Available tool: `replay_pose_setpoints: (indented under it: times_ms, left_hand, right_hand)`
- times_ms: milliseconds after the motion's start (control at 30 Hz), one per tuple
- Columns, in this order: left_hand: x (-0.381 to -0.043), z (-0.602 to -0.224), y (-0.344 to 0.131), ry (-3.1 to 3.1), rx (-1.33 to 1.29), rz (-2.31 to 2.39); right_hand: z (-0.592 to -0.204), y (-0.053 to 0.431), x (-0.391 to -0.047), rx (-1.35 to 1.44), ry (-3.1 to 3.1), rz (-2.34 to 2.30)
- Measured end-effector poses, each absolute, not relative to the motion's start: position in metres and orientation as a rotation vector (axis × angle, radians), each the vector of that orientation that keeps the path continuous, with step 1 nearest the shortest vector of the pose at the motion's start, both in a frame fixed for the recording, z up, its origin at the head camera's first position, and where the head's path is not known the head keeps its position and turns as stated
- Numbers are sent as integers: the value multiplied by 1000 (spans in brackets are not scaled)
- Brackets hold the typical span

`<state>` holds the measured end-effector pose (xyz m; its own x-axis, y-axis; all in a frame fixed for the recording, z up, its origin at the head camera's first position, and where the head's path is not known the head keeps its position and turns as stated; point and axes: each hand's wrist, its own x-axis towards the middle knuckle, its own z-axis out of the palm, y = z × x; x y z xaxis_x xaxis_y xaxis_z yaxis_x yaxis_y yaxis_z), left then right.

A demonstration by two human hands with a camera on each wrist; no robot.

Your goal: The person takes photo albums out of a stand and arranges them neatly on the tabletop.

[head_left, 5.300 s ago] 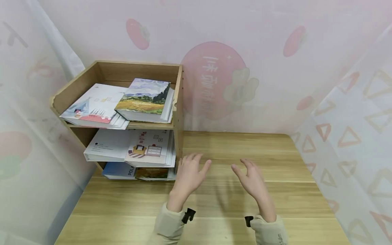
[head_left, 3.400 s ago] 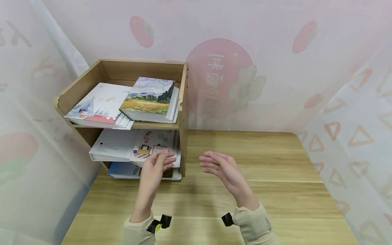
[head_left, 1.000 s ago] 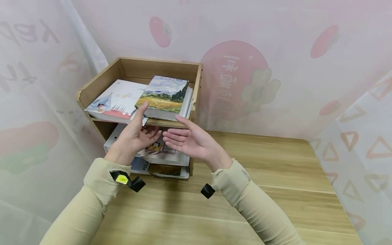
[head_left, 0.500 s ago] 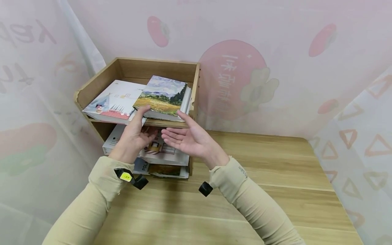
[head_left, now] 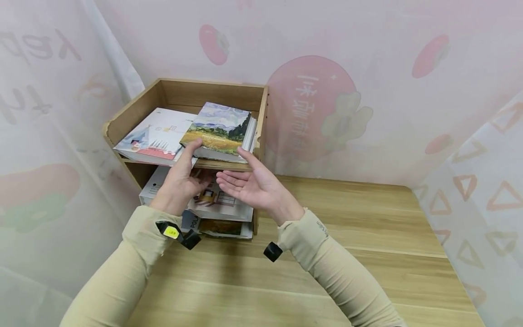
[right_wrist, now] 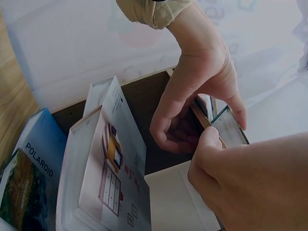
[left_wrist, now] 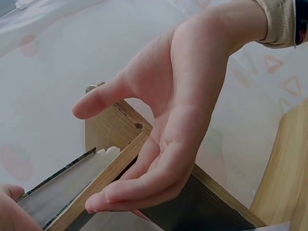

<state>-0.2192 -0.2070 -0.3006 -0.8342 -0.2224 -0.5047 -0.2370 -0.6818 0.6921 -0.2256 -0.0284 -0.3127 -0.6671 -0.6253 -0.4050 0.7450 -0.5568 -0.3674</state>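
Observation:
A thick book [head_left: 220, 125] with a painted wheat-field cover lies on the top tier of a wooden shelf [head_left: 212, 88], its edge toward me. My left hand [head_left: 180, 181] is at the book's near left corner: its thumb rests on the cover, its fingers bend loosely beneath the shelf board. In the right wrist view that left hand [right_wrist: 202, 82] spans the board and the book. My right hand [head_left: 261, 186] stands at the near right corner, thumb up by the pages, fingers extended under the board. The left wrist view shows this right hand [left_wrist: 178, 115] with thumb and fingers spread.
A white illustrated book [head_left: 159, 131] lies left of the painted one. The middle tier holds white books [head_left: 224, 209], partly behind my hands. On the bottom tier are a blue book marked POLAROID [right_wrist: 43, 149] and a dark-covered book [head_left: 220, 227]. The wooden table [head_left: 347, 236] extends to the right.
My hands have gone from above the table up to the top tier. Over the last second they barely move; the left thumb has slid a little further onto the painted cover.

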Motion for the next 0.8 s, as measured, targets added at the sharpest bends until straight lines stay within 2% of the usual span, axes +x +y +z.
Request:
replay_pose_setpoints:
  times_ms: [500,800]
  left_hand:
    - [-211,-313,-209,1626,-1034,2675]
    - [-216,-300,-203,1386,-999,2732]
  right_hand:
    - [-313,-31,-223,292,647,-2208]
    - [-313,-31,-224,310,650,-2225]
